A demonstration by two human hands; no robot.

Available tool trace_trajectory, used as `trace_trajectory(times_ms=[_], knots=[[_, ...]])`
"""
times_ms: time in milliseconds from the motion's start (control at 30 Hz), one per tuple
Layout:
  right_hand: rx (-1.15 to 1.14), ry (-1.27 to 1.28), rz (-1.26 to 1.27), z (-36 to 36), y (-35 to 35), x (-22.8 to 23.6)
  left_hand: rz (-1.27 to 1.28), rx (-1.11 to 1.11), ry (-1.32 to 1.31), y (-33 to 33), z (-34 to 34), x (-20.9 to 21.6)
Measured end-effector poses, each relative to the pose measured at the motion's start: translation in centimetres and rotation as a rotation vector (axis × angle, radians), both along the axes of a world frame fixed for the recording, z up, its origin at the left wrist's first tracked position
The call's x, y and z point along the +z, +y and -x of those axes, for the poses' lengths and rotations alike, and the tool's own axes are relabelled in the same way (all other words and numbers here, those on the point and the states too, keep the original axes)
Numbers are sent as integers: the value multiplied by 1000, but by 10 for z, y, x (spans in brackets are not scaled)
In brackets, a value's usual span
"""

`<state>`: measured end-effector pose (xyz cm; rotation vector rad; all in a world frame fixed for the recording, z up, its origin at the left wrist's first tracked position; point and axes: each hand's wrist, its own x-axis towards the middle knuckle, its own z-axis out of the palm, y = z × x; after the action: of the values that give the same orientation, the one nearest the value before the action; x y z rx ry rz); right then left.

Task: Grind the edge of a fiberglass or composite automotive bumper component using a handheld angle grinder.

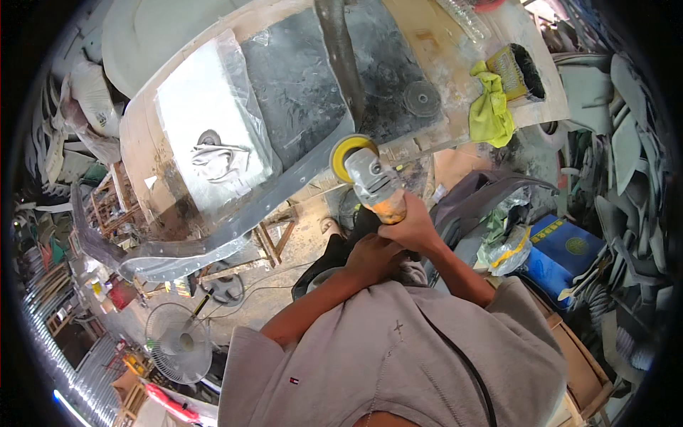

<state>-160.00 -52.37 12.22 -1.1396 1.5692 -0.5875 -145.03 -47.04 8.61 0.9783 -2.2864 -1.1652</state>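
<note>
- I see the left hand just beside the right hand; I can't tell its grip.
- I have the right closed around a sander, its yellow disc by the tabletop's near edge.
- A yellow cloth droops over that edge, towards the right corner, beside a tin.

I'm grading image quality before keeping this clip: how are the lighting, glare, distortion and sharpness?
In the head view, fisheye curvature bends straight edges near the dark rim; in the head view, the white sheet at upper left looks nearly washed out; in the head view, the power tool in the right hand looks reasonably sharp.
</note>
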Motion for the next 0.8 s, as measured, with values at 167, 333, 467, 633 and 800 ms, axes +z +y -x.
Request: trace_trajectory(times_ms=[167,333,467,633,800], knots=[[-74,-117,42,-34,31,-20,-155,132,-86,40,-29,8],[-223,-264,74,-38,18,-20,-112,214,-106,43,-31,19],[-272,-431,26,-45,21,-7,-113,187,-218,44,-29,28],[-412,-373,66,-47,31,-1,20,144,-339,43,-31,34],[-563,-670,59,-12,23,-18,139,-104,-412,10,-24,29]])
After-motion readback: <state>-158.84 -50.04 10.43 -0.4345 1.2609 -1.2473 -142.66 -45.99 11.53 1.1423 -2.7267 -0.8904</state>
